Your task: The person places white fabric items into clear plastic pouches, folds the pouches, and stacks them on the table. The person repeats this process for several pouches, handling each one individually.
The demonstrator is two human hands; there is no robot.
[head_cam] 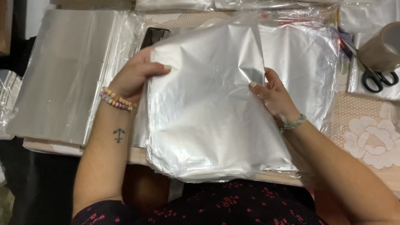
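The stack of silvery plastic bags (208, 112) lies at the near edge of the table (366, 125), in the middle of the view, its near end hanging a little over the edge toward the person's lap. Both hands hold it, 1 on each side. The left hand (135, 77) comes in from the near left with the wrist bent, the thumb lying flat across the top of the stack's far left corner and the other fingers tucked beneath, so the grip is closed on the bags. The right hand (275, 96) reaches in from the near right, thumb pressed on the top sheet at the right edge and fingers curled under, pinching the bags where the top sheet creases. The left wrist wears 2 bead bracelets (116, 100); the right wrist wears 1 woven band (293, 122). To the far left lies 1 more pile of clear bags (66, 71). At the far right sit 1 roll of tape (381, 48) and 1 pair of black-handled scissors (375, 77).
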